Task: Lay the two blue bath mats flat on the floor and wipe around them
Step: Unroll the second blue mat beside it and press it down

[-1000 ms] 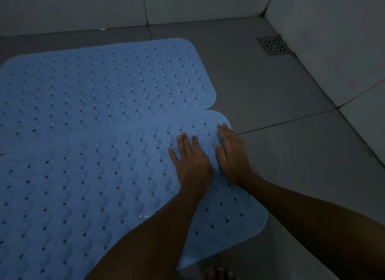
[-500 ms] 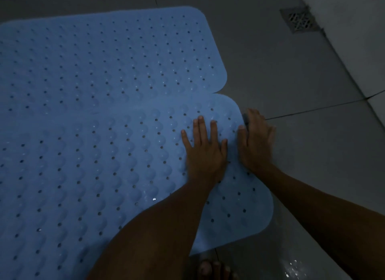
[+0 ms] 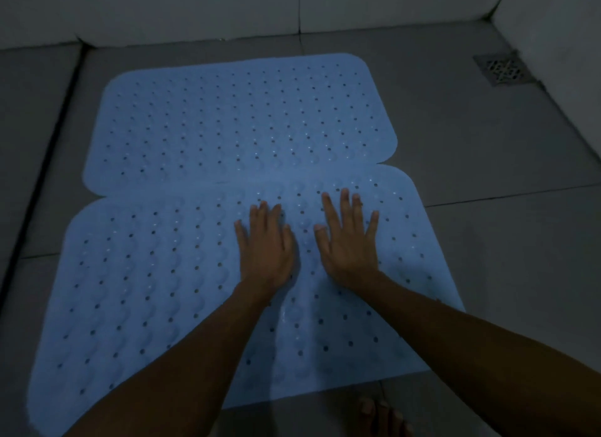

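Left hand (image 3: 265,245) and right hand (image 3: 349,238), fingers spread and grasping nothing, pressed flat on the near mat (image 3: 146,290), whose far edge met or slightly overlapped the far mat (image 3: 240,124); both mats appeared flat on the floor (image 3: 487,241), wiping around them apparently left.

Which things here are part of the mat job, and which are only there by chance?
Part of the job: near mat, far mat, left hand, right hand, floor.
Only there: floor drain, wall, bare toes.
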